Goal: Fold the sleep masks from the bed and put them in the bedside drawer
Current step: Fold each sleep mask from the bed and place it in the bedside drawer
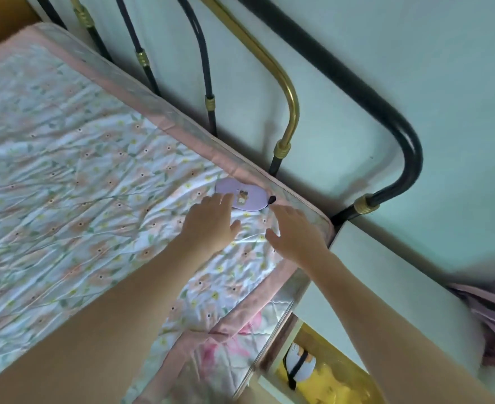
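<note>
Item 1: lilac mask (244,196). Lies flat and unfolded on the bed (65,158), at the corner next to the headboard (287,91), close to the mattress edge. A small cartoon print shows on its face; its dark strap (271,199) pokes out at the right end. Status: not yet folded, not yet stowed.

Item 2: my left hand (209,221). Palm down, fingers spread and loose; the fingertips reach the mask's near edge and seem to touch it, though I cannot tell for certain. Nothing gripped.

Item 3: my right hand (294,231). Open, fingers slightly curled, just beside the strap end, apart from the mask. Nothing in it.

Item 4: drawer (322,371). Pulled open below the white bedside top (386,275), yellow inside. One white mask (300,364) with a dark strap already lies in it. It looks folded, but the view is too tight to be sure. Status: I count that one as done.

Item 5: rest of bed. No other mask on the floral sheet in view; the far part of the bed is out of frame, so I cannot rule out more.

Balance, as I judge it: one mask stowed, one in hand's reach. Left to do: fold the lilac one, carry it right, lay it in the drawer.
</note>
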